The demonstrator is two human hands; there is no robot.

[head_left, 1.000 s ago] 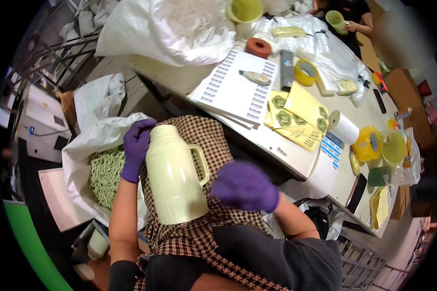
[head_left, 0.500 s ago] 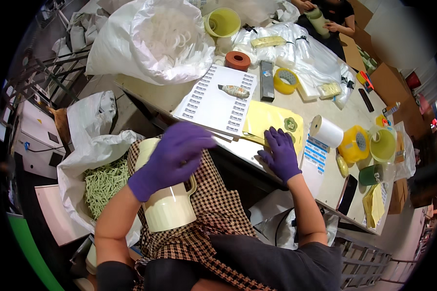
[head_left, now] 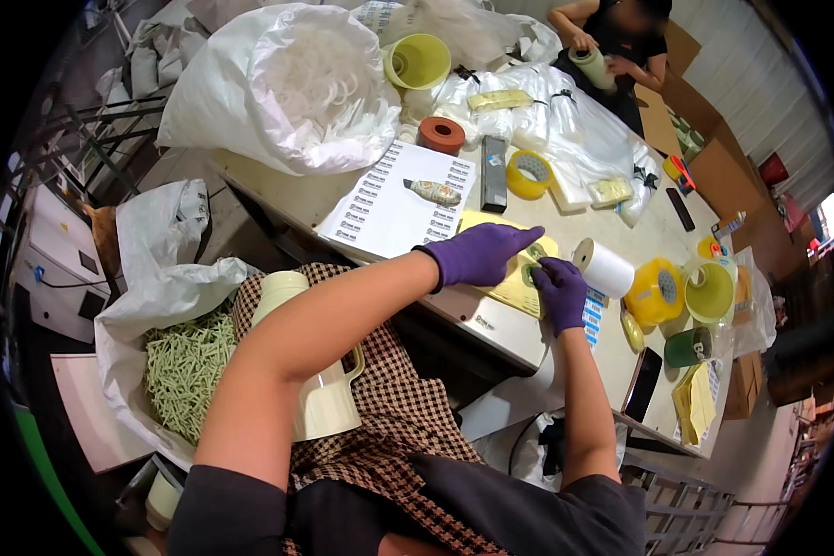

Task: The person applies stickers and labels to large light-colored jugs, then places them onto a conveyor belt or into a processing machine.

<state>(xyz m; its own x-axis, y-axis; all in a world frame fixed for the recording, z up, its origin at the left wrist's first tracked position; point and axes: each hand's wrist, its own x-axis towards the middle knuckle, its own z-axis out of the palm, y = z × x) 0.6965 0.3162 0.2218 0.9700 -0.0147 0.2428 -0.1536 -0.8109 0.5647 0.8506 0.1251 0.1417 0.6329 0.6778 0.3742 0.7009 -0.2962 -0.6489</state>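
Observation:
Both my hands wear purple gloves. My left hand (head_left: pixel 477 257) reaches across to the table, index finger stretched out over a stack of yellow printed sheets (head_left: pixel 519 298); its other fingers are partly hidden. At the right edge of that stack, my right hand (head_left: pixel 562 295) has its thumb and fingers pinched together at a yellow sheet with a round green emblem (head_left: pixel 529 275). A second green emblem shows just above, near the left fingertips. On my lap, over a checked apron (head_left: pixel 408 371), lies a cream jug (head_left: pixel 329 408) with a side handle, partly covered by my left forearm.
A white sack of clear rings (head_left: pixel 315 93) stands far left; a sack of green shredded filler (head_left: pixel 190 371) is beside my lap. Tape rolls (head_left: pixel 530 175), a white roll (head_left: pixel 604 267), a yellow-green cup (head_left: pixel 710 292) and a phone (head_left: pixel 641 385) lie around. Another person (head_left: pixel 621 56) works opposite.
My left hand has moved from above the jug to the yellow sheets. My right hand, flat on the stack before, now pinches at its edge. The view has shifted slightly.

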